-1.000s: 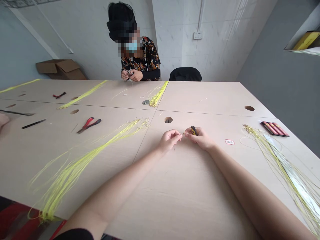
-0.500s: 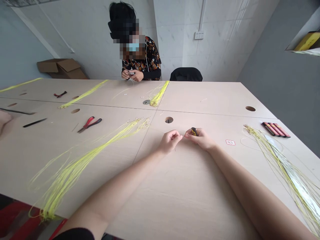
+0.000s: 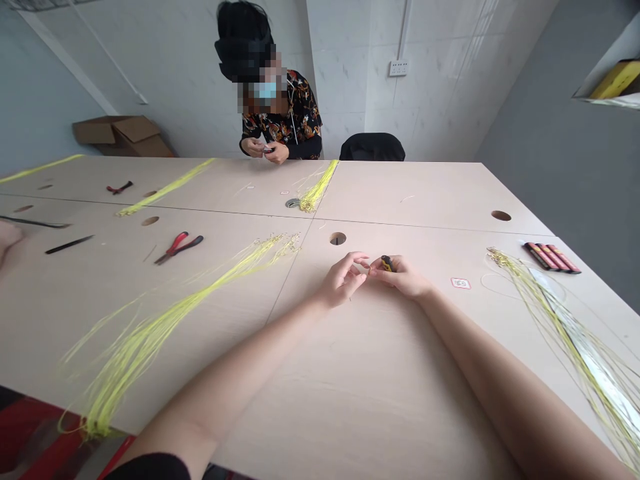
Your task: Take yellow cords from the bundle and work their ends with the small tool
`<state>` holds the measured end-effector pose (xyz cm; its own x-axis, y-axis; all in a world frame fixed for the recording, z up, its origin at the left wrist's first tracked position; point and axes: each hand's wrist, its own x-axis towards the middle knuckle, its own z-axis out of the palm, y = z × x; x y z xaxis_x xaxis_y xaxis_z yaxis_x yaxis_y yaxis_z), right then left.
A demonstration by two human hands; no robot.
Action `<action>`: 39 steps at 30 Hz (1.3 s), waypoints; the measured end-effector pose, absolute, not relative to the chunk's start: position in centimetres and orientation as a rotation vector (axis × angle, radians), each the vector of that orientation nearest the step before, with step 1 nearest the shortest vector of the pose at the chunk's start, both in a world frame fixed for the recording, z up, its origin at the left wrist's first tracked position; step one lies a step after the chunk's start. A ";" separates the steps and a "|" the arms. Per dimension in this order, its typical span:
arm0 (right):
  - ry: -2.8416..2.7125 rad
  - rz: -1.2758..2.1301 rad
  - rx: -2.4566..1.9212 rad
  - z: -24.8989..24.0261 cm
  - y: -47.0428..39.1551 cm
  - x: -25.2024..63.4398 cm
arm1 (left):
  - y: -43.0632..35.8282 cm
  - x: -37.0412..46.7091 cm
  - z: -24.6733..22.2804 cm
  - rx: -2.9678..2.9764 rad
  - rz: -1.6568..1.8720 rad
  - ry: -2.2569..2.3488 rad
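One bundle of fine yellow cords (image 3: 195, 301), gold-coloured at its far end, lies on the left of the worktop (image 3: 380, 400); a second bundle (image 3: 547, 317) lies on the right. Between the two bundles, the right hand (image 3: 405, 277) pinches one small gold-coloured piece (image 3: 371, 269) above the worktop and also grips one black-and-yellow object (image 3: 387, 263); fine detail of the piece is too small to tell; the left hand (image 3: 340, 279) is just beside it, thumb and fingers parted. One white label (image 3: 461, 283) with a red border lies to the right; four pink-and-black sticks (image 3: 553, 257) lie side by side beyond; one pair of red-and-black pliers (image 3: 173, 252) lies at left; three further yellow bundles (image 3: 318, 190) lie farther off; one co-worker (image 3: 300, 110) is at the far edge.
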<state>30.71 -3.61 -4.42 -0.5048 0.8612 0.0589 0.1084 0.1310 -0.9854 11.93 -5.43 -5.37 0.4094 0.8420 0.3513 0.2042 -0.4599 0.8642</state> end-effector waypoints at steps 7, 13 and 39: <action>-1.706 1.446 -0.983 -5.0 -3.3 31.0 | -5.6 11.9 -5.0 1.870 1.046 0.975; -1.683 1.463 -0.978 -5.1 -3.3 30.9 | -5.4 11.9 -5.1 1.795 0.964 1.023; -1.813 1.318 -1.055 -4.1 -3.7 30.3 | -5.0 12.0 -5.0 1.606 0.975 1.045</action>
